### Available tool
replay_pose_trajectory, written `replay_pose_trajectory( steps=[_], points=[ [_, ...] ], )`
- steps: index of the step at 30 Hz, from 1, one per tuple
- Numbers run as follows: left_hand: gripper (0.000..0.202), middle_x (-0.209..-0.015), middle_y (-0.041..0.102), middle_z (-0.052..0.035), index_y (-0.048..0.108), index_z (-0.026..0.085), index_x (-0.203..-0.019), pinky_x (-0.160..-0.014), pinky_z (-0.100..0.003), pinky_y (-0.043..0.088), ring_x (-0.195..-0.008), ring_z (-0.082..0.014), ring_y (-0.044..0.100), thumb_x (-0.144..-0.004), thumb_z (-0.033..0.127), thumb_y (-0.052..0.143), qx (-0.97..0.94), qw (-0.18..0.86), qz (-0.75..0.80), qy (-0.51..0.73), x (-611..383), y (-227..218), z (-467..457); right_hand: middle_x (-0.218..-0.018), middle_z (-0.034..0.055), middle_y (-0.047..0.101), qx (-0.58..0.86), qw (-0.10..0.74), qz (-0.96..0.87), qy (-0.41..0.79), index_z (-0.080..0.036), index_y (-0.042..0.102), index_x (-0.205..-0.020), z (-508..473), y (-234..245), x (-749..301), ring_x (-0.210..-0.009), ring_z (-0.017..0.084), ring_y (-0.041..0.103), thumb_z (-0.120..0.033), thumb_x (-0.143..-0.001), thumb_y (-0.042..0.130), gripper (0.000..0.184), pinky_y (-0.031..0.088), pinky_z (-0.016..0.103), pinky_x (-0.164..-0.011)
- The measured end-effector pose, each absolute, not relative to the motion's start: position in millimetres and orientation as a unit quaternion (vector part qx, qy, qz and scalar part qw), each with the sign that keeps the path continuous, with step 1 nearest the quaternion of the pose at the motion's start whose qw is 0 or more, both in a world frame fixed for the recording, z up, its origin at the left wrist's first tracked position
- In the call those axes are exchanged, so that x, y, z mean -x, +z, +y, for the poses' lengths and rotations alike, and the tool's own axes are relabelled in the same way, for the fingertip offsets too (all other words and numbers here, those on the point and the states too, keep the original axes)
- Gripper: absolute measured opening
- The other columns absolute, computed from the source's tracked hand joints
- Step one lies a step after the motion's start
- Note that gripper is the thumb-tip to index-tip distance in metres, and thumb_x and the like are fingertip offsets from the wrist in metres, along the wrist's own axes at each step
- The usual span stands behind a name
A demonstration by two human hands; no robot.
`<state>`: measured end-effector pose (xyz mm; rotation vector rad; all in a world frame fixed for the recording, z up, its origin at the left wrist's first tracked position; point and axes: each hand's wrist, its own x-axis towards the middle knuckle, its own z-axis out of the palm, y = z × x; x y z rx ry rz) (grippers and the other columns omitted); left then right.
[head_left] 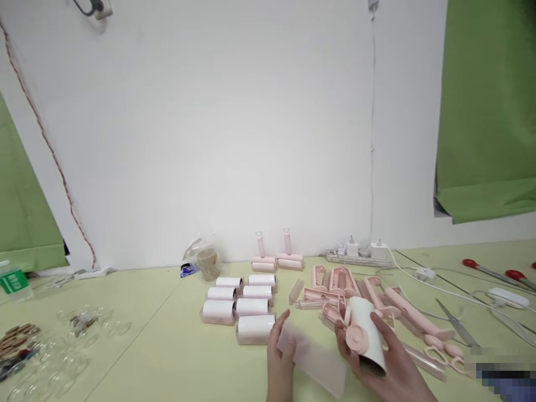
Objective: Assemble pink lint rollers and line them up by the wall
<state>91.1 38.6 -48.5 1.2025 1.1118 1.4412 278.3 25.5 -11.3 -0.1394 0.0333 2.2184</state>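
Note:
My left hand (281, 354) is closed on one end of a translucent pale plastic cover (316, 360), which slants down to the right. In my right hand (387, 357) is a white lint roller refill (363, 315), tilted, its dark hollow end facing me. A round pink plastic cap piece (357, 339) lies against the roll under my right fingers; whether it is joined to the roll I cannot tell. Left of my left hand, several white rolls (256, 326) sit in clear covers in two columns. Pink plastic roller parts (341, 282) lie heaped behind my right hand.
Two pink lint rollers (290, 261) stand by the wall beside a tape roll (208, 263). A power strip (355, 258) trails cables on the right, near open scissors (456, 324) and red-handled tools (486, 268). Clear plastic rings (54, 357) and a bottle (15, 282) are at left.

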Motion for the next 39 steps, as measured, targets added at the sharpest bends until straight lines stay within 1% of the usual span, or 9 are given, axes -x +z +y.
replay_pose_trajectory(
  steps=[4, 10, 13, 17, 22, 26, 30, 35, 39],
  points=[
    [0.05, -0.104, 0.053, -0.0071, 0.048, 0.021, -0.1, -0.08, -0.028, 0.041, -0.092, -0.0211, 0.051, -0.066, 0.055, 0.056, -0.516, 0.453, 0.432, 0.585, -92, -52, 33, -0.08, 0.0034, 0.066, 0.076, 0.442, -0.01, 0.894, -0.019, 0.061, -0.086, 21, -6, -277, -0.076, 0.015, 0.061, -0.029, -0.058, 0.075, 0.033, 0.048, 0.024, -0.064],
    [0.032, -0.098, 0.054, -0.0052, 0.05, 0.02, -0.093, -0.09, -0.031, 0.035, -0.098, -0.022, 0.048, -0.064, 0.028, 0.061, -0.589, 0.43, 0.462, 0.505, -91, -58, 28, -0.084, 0.0042, 0.067, 0.08, 0.439, -0.019, 0.895, -0.017, 0.061, -0.087, 17, -6, -276, -0.082, 0.015, 0.061, -0.032, -0.057, 0.075, 0.036, 0.046, 0.023, -0.069],
    [0.041, -0.113, 0.05, -0.0081, 0.05, 0.018, -0.103, -0.1, -0.033, 0.026, -0.113, -0.024, 0.039, -0.063, 0.022, 0.059, -0.643, 0.386, 0.476, 0.46, -89, -54, 23, -0.086, 0.005, 0.066, 0.075, 0.426, 0.008, 0.902, -0.018, 0.062, -0.088, 14, -10, -270, -0.087, 0.015, 0.06, -0.03, -0.06, 0.074, 0.033, 0.046, 0.022, -0.071],
    [0.05, -0.134, 0.034, -0.0074, 0.042, 0.019, -0.12, -0.106, -0.035, 0.016, -0.126, -0.0226, 0.024, -0.073, 0.033, 0.053, -0.654, 0.37, 0.441, 0.49, -87, -39, 13, -0.086, 0.0048, 0.066, 0.088, 0.39, 0.03, 0.916, -0.023, 0.062, -0.092, 6, -17, -257, -0.082, 0.017, 0.061, -0.031, -0.061, 0.072, 0.034, 0.049, 0.024, -0.061],
    [0.048, -0.126, 0.044, -0.0097, 0.045, 0.019, -0.12, -0.095, -0.034, 0.035, -0.11, -0.0229, 0.045, -0.08, 0.046, 0.043, -0.65, 0.527, 0.327, 0.439, -91, -24, 3, -0.065, 0.0082, 0.064, 0.216, 0.33, 0.001, 0.919, -0.012, 0.061, -0.078, -7, -20, -239, -0.058, 0.016, 0.061, -0.044, -0.073, 0.059, 0.032, 0.041, 0.017, -0.036],
    [0.03, -0.124, 0.046, -0.0117, 0.055, 0.019, -0.093, -0.081, -0.032, 0.044, -0.093, -0.0211, 0.056, -0.073, 0.042, 0.058, -0.577, 0.577, 0.32, 0.481, -96, -27, 1, -0.061, 0.0075, 0.064, 0.245, 0.365, -0.014, 0.898, -0.011, 0.059, -0.077, -11, -14, -236, -0.053, 0.014, 0.06, -0.042, -0.079, 0.053, 0.032, 0.046, 0.019, -0.04],
    [0.029, -0.094, 0.065, -0.0083, 0.041, 0.021, -0.074, -0.073, -0.03, 0.046, -0.083, -0.0199, 0.062, -0.072, 0.042, 0.06, -0.456, 0.589, 0.372, 0.554, -98, -25, 3, -0.07, 0.0093, 0.066, 0.272, 0.356, -0.046, 0.893, -0.013, 0.06, -0.088, -15, -8, -236, -0.052, 0.013, 0.06, -0.045, -0.076, 0.055, 0.034, 0.043, 0.018, -0.038],
    [0.035, -0.088, 0.067, -0.0052, 0.032, 0.024, -0.084, -0.064, -0.029, 0.048, -0.072, -0.017, 0.061, -0.073, 0.046, 0.057, -0.406, 0.577, 0.396, 0.588, -99, -21, 1, -0.057, 0.0059, 0.061, 0.289, 0.346, -0.136, 0.882, -0.01, 0.063, -0.076, -28, -20, -225, -0.049, 0.011, 0.057, -0.046, -0.079, 0.051, 0.038, 0.044, 0.018, -0.05],
    [0.038, -0.091, 0.063, -0.0065, 0.036, 0.024, -0.09, -0.058, -0.027, 0.048, -0.08, -0.0196, 0.06, -0.073, 0.054, 0.052, -0.405, 0.583, 0.424, 0.562, -106, -33, 1, -0.058, 0.0038, 0.061, 0.289, 0.374, -0.133, 0.871, -0.013, 0.062, -0.075, -33, -27, -215, -0.055, 0.012, 0.058, -0.042, -0.078, 0.054, 0.029, 0.044, 0.022, -0.057]
  ],
)
